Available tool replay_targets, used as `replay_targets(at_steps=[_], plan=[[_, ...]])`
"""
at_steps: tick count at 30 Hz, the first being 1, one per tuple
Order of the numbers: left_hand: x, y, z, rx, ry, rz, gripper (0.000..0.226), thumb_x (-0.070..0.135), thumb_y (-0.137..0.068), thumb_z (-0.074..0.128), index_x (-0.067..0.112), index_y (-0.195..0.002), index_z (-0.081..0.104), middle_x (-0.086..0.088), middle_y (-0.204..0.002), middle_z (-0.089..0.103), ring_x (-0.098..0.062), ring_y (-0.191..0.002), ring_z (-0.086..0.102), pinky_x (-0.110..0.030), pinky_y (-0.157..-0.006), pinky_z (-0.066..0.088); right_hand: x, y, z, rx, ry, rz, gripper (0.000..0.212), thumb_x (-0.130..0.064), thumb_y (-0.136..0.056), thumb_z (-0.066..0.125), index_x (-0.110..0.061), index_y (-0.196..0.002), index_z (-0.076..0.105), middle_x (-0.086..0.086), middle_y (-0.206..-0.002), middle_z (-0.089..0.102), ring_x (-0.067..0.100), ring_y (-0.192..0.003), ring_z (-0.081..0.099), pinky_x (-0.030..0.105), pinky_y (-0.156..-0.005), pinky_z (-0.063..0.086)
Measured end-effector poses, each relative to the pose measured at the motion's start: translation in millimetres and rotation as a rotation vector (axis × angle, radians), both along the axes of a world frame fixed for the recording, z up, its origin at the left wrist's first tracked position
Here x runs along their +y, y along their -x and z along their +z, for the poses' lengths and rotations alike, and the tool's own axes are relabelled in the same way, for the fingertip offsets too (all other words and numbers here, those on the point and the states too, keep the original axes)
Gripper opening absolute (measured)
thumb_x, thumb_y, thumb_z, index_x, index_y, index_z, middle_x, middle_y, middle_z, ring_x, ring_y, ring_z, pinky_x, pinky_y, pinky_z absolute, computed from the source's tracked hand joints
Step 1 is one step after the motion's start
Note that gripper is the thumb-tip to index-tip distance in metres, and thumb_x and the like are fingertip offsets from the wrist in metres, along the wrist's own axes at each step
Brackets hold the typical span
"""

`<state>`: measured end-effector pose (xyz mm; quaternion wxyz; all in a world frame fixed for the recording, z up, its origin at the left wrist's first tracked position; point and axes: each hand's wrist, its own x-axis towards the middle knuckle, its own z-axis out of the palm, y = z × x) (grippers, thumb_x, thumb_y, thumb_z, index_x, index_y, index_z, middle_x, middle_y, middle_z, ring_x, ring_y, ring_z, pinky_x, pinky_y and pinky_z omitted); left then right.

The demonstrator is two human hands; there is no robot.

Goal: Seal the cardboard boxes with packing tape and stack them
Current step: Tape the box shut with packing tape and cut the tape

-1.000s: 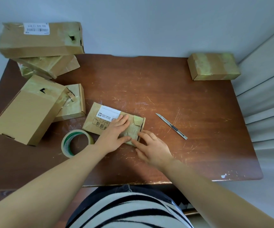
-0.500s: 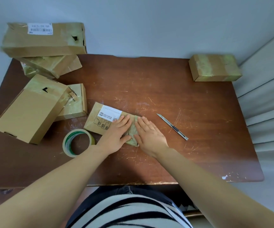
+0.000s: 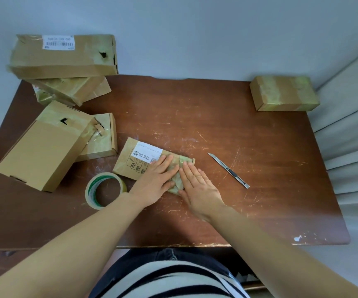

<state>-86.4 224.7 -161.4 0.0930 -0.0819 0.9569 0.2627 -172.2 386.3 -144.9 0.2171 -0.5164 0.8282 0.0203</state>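
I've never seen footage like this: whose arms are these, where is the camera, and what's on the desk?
No machine: a person wears a camera on the head, looking down at their own arms. The left hand and right hand lie flat, pressing the taped end of a small labelled box on the table; nothing is gripped. A tape roll lies by the left wrist, a cutter knife to the right. A pile of boxes sits at left, a lone box far right.
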Motion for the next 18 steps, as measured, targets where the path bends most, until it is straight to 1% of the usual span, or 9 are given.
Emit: replay_targets(at_steps=[2,4,5,6,9,11,13,16,18], plan=[[0,1,1,-0.012,0.006,-0.001,0.056,0.040,-0.100,0.036,0.018,-0.150,0.022,-0.001,-0.159,-0.002,-0.015,-0.145,-0.011,-0.029,-0.117,-0.008,0,5,4,-0.068,0.029,-0.008,0.063,-0.046,-0.093,-0.005,-0.014,-0.146,-0.014,-0.003,-0.153,-0.022,0.012,-0.139,-0.026,0.031,-0.118,-0.010],[0,2,3,-0.045,-0.003,-0.011,0.056,0.033,-0.101,0.040,0.019,-0.151,0.019,0.000,-0.159,-0.005,-0.010,-0.141,-0.017,-0.026,-0.115,-0.010,-3,13,13,-0.181,0.124,-0.104,0.056,-0.033,-0.102,0.024,-0.012,-0.152,0.011,-0.002,-0.159,0.001,0.013,-0.147,-0.006,0.032,-0.120,0.001],[-1,2,3,-0.048,-0.002,-0.010,0.057,0.033,-0.101,0.041,0.019,-0.151,0.017,0.000,-0.159,-0.006,-0.008,-0.139,-0.019,-0.025,-0.114,-0.011,-7,17,17,-0.202,0.202,-0.148,0.053,-0.027,-0.102,0.033,-0.011,-0.150,0.022,0.001,-0.159,0.014,0.015,-0.147,0.006,0.033,-0.121,0.005],[-1,2,3,-0.045,0.009,-0.007,0.057,0.034,-0.101,0.040,0.020,-0.151,0.016,0.001,-0.158,-0.008,-0.007,-0.138,-0.019,-0.023,-0.113,-0.013,-11,21,20,-0.196,0.241,-0.165,0.051,-0.024,-0.101,0.035,-0.011,-0.150,0.026,0.002,-0.158,0.019,0.015,-0.147,0.010,0.033,-0.121,0.007],[-1,2,5,-0.058,0.049,-0.019,0.060,0.041,-0.099,0.034,0.021,-0.151,0.011,0.005,-0.154,-0.013,-0.009,-0.140,-0.019,-0.021,-0.111,-0.016,-18,21,18,-0.133,0.091,-0.092,0.056,-0.032,-0.104,0.022,-0.012,-0.152,0.003,-0.001,-0.160,-0.008,0.010,-0.146,-0.011,0.028,-0.118,-0.009],[-1,3,5,-0.068,0.066,-0.021,0.059,0.039,-0.101,0.035,0.020,-0.151,0.010,0.004,-0.156,-0.012,-0.007,-0.137,-0.021,-0.021,-0.110,-0.016,-21,19,13,-0.062,-0.033,-0.049,0.058,-0.037,-0.104,0.014,-0.013,-0.151,-0.009,0.000,-0.158,-0.020,0.010,-0.144,-0.020,0.029,-0.117,-0.014],[0,3,5,-0.091,0.070,-0.020,0.059,0.040,-0.101,0.035,0.021,-0.151,0.009,0.002,-0.159,-0.009,-0.006,-0.137,-0.021,-0.022,-0.111,-0.016,-22,19,11,-0.025,-0.053,-0.035,0.059,-0.040,-0.103,0.012,-0.013,-0.150,-0.012,0.001,-0.157,-0.023,0.011,-0.143,-0.022,0.031,-0.117,-0.015],[-1,1,4,-0.086,0.034,-0.019,0.070,0.058,-0.093,0.021,0.020,-0.151,0.011,0.001,-0.159,-0.006,-0.008,-0.140,-0.019,-0.024,-0.114,-0.013,-15,13,11,0.006,-0.055,-0.007,0.063,-0.045,-0.099,0.002,-0.011,-0.150,-0.010,0.002,-0.158,-0.020,0.010,-0.140,-0.025,0.030,-0.114,-0.019],[-1,3,4,-0.072,0.018,-0.021,0.064,0.050,-0.098,0.030,0.019,-0.151,0.014,0.000,-0.159,-0.004,-0.008,-0.138,-0.019,-0.025,-0.114,-0.012,-11,10,11,0.003,-0.062,-0.012,0.065,-0.047,-0.097,0.000,-0.012,-0.150,-0.011,0.002,-0.158,-0.018,0.008,-0.136,-0.029,0.029,-0.112,-0.020]])
